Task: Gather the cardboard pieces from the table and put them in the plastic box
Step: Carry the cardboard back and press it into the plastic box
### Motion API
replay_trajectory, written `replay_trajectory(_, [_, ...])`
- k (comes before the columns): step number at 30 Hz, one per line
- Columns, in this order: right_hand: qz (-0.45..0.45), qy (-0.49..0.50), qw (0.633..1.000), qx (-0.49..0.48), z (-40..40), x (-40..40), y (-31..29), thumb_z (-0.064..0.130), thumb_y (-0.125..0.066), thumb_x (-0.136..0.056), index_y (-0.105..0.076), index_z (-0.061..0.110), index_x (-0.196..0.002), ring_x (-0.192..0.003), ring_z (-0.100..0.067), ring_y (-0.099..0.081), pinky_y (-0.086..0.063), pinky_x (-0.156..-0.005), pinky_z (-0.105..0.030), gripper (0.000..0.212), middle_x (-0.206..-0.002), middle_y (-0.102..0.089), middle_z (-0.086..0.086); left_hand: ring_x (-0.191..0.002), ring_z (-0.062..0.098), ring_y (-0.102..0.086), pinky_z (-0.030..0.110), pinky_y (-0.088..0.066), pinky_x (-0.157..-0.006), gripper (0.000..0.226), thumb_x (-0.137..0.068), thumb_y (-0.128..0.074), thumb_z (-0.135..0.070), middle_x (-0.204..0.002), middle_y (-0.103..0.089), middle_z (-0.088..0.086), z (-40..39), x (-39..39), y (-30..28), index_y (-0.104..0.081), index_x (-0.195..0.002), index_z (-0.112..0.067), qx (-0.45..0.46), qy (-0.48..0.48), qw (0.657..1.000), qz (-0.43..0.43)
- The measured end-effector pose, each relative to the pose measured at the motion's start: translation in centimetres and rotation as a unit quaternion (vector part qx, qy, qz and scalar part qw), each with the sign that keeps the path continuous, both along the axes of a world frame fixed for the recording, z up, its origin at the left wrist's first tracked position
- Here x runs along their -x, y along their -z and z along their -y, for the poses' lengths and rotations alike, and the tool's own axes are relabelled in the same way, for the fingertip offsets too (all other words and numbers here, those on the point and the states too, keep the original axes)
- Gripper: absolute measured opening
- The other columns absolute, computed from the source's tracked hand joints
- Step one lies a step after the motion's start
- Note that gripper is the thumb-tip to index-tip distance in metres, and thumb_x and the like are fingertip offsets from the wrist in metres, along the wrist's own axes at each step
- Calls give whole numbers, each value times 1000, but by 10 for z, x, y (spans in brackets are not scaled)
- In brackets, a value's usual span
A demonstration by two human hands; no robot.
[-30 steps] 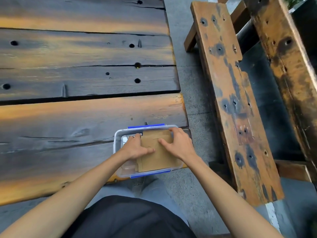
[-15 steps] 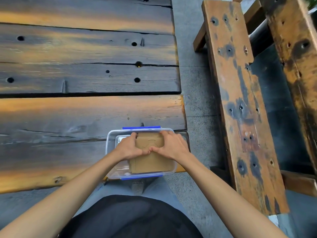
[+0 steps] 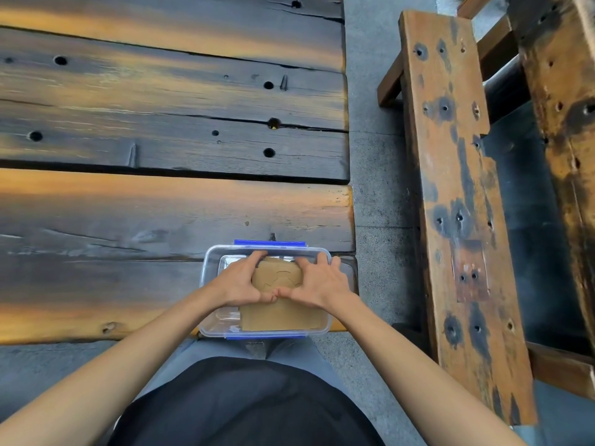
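The plastic box [image 3: 211, 286] sits at the near right corner of the wooden surface [image 3: 128, 220], directly in front of the person. Its long axis runs left to right, parallel to the near edge of the surface. Blue clips show on its far and near rims.

The cardboard pieces [image 3: 283, 313] lie inside the box as a flat brown stack, set toward the right half. A clear strip of box floor shows to the left of the stack.

Both hands are over the box, working on the stack from above. The left hand [image 3: 240, 283] covers the left far part of the stack; the right hand [image 3: 317, 284] covers the right far part. The thumbs meet, tip to tip, at the middle of the stack. The fingers [image 3: 254, 257] of the left hand curl over the far edge of the cardboard, and those of the right hand reach toward the far right rim of the box. The fingers are spread moderately and bear on the cardboard; whether they grip its edge or only press on it cannot be told.

Judgement: the stack lies directly beneath both palms, at equal reach from each hand, so the seating step calls for downward pressure followed by a straight lift of both hands. No loose cardboard is visible on the surface within view.
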State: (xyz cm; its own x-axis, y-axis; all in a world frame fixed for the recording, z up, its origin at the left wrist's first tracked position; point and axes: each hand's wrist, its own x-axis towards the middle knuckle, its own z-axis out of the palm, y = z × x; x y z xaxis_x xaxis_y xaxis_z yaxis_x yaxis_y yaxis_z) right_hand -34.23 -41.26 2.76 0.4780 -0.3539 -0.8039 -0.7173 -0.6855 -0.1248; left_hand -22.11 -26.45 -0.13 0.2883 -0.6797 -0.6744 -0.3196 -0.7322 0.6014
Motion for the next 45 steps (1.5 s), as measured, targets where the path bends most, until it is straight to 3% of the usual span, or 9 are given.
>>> replay_trajectory(5, [-1, -1, 1000, -8, 1, 0, 0, 87, -56, -70, -43, 31, -149, -136, -41, -29, -40, -106, -52, 98, -150, -36, -13, -123, 22, -53, 32, -43, -102, 100, -64, -83, -51, -140, -55, 4, 3, -2, 1, -35, -149, -29, -23, 33, 999, 6])
replay_trajectory(11, [-10, -21, 1000, 2, 4, 0, 0, 87, -54, -70, -48, 30, -146, -134, -40, -37, -37, -108, -50, 95, -144, -54, -14, -104, 21, -52, 29, -42, -83, 90, -59, -82, -58, -122, -53, 7, 9, 2, 4, -45, -130, -17, -71, 29, 996, 33])
replay_trajectory(17, [-23, -8, 999, -32, 6, 2, 4, 84, -57, -70, -45, 31, -147, -136, -41, -38, -38, -109, -48, 94, -143, -57, -13, -104, 23, -54, 32, -47, -81, 87, -53, -85, -57, -120, -57, 6, 15, 10, 2, -48, -120, -16, -106, 32, 993, 33])
replay_trajectory(21, [-11, 17, 998, -55, 7, 6, 8, 83, -58, -70, -43, 32, -149, -137, -40, -37, -37, -108, -47, 95, -143, -58, -10, -113, 26, -57, 34, -48, -86, 97, -55, -86, -57, -127, -60, 5, 23, 14, -2, -43, -132, -19, -147, 30, 988, 38])
replay_trajectory(25, [6, 17, 997, -71, 5, 10, 12, 82, -59, -72, -40, 31, -152, -137, -36, -46, -31, -116, -49, 96, -147, -58, -8, -124, 28, -54, 38, -48, -98, 112, -57, -81, -62, -137, -57, 5, 19, 19, -6, -27, -151, -34, -147, 69, 985, 60])
replay_trajectory(30, [-9, 30, 996, -88, 1, 12, 18, 85, -61, -67, -39, 37, -153, -141, -39, -40, -32, -115, -60, 101, -151, -53, -7, -110, 23, -61, 35, -51, -90, 94, -51, -79, -68, -120, -67, -1, 16, 18, -8, -55, -133, -30, -171, 84, 979, 68])
replay_trajectory(36, [29, -3, 996, -89, -1, 16, 18, 79, -59, -77, -41, 29, -152, -139, -33, -46, -27, -118, -48, 92, -148, -57, -6, -120, 22, -57, 30, -48, -93, 106, -52, -85, -59, -134, -60, 1, 11, 18, -3, -44, -145, -28, -174, 31, 984, 19])
replay_trajectory(45, [42, 9, 995, -90, 0, 17, 25, 76, -68, -69, -44, 28, -151, -136, -32, -48, -31, -115, -44, 97, -142, -61, -4, -122, 21, -56, 33, -47, -100, 110, -51, -85, -54, -136, -58, -1, 4, 20, 5, -40, -149, -30, -139, -3, 990, -11])
